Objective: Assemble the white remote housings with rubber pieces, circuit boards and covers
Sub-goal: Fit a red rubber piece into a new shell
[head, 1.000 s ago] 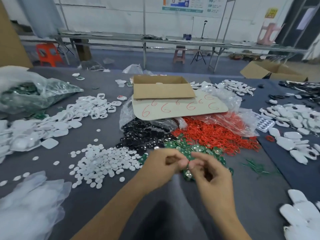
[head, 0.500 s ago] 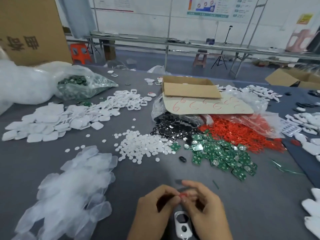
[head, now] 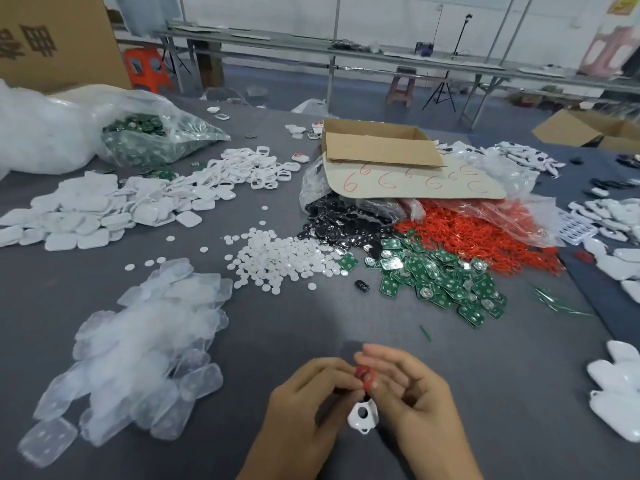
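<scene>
One red rubber ring (head: 364,375) sits pinched between left hand (head: 304,398) and right hand (head: 415,393) fingers (head: 382,355), just above one white housing (head: 362,416).

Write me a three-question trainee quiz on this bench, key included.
1. True or false: the left hand and right hand are pinching a green board between them.
2. Which pile meets the left edge of the green circuit boards? A: white discs. B: blue caps. C: metal screws.
3. Fill in: just below the fingertips, between the two hands, sits a white ____ with cut-out holes.

Key
1. False: they pinch a red rubber ring.
2. A: the white discs.
3. housing.
</scene>
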Tool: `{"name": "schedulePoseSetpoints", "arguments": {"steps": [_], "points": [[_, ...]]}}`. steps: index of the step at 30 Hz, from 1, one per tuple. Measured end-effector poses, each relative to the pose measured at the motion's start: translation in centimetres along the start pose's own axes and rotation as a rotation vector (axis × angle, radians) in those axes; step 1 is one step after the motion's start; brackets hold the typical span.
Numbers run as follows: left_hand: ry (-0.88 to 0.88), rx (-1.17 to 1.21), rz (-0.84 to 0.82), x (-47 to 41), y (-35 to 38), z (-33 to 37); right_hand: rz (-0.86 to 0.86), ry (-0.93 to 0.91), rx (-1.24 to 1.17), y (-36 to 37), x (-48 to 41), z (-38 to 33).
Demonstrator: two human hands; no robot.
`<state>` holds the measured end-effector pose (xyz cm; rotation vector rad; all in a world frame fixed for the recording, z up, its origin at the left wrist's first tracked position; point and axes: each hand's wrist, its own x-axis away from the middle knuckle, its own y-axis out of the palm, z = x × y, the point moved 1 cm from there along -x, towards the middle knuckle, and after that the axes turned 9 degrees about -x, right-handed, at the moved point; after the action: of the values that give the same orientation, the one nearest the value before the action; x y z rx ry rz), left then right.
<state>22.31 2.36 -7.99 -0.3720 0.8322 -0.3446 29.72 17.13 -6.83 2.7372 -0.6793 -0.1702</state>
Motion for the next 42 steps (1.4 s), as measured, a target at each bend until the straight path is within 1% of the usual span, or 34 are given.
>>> {"name": "schedulePoseSetpoints", "arguments": {"steps": [3,4,7,9,11,12,13,14,15,18,20,21,23,25,35,38,42], "points": [[-0.044,0.002,0.063,0.4,0.2,0.3,-0.060,0.127,-0.166,-0.3,0.9,0.3],[-0.048,-0.001,0.067,0.5,0.3,0.4,-0.058,0.144,-0.171,-0.3,1.0,0.4],[-0.069,-0.012,0.070,0.7,0.6,0.9,-0.022,0.155,-0.085,-0.3,1.2,0.4],[-0.091,0.007,0.067,0.6,0.7,1.2,-0.026,0.152,-0.090,-0.3,1.3,0.4],[-0.177,0.055,0.012,0.8,0.5,1.4,-0.009,0.133,-0.140,-0.5,1.4,-0.1],[-0.261,0.048,-0.039,1.1,0.5,1.4,0.005,0.113,-0.128,-0.8,1.4,-0.5],[-0.359,0.009,-0.100,1.6,0.6,1.3,0.019,0.085,-0.068,-1.2,1.4,-0.9],[-0.440,-0.051,-0.167,2.1,0.7,1.1,0.020,0.052,0.042,-1.5,1.3,-1.3],[-0.481,-0.114,-0.230,2.5,0.8,0.9,0.005,0.025,0.181,-1.8,1.3,-1.7],[-0.433,-0.260,-0.361,2.6,1.0,0.4,-0.083,-0.075,0.610,-2.1,1.2,-2.2],[-0.414,-0.281,-0.375,2.4,1.1,0.3,-0.170,-0.175,0.859,-1.9,1.1,-2.3],[-0.414,-0.281,-0.372,2.4,1.1,0.2,-0.220,-0.202,0.929,-1.8,1.0,-2.3],[-0.418,-0.274,-0.360,2.5,1.2,0.2,-0.316,-0.234,1.021,-1.8,0.7,-2.4],[-0.417,-0.267,-0.345,2.6,1.1,0.1,-0.378,-0.255,1.090,-1.8,0.4,-2.4],[-0.478,-0.256,-0.329,2.4,1.2,0.4,-0.510,-0.224,1.128,-1.7,-1.2,-2.4],[-0.504,-0.239,-0.313,2.3,1.2,0.5,-0.515,-0.240,1.105,-1.8,-1.4,-2.4],[-0.523,-0.218,-0.320,2.4,1.1,0.7,-0.481,-0.272,1.020,-1.7,-1.2,-2.6]]}}
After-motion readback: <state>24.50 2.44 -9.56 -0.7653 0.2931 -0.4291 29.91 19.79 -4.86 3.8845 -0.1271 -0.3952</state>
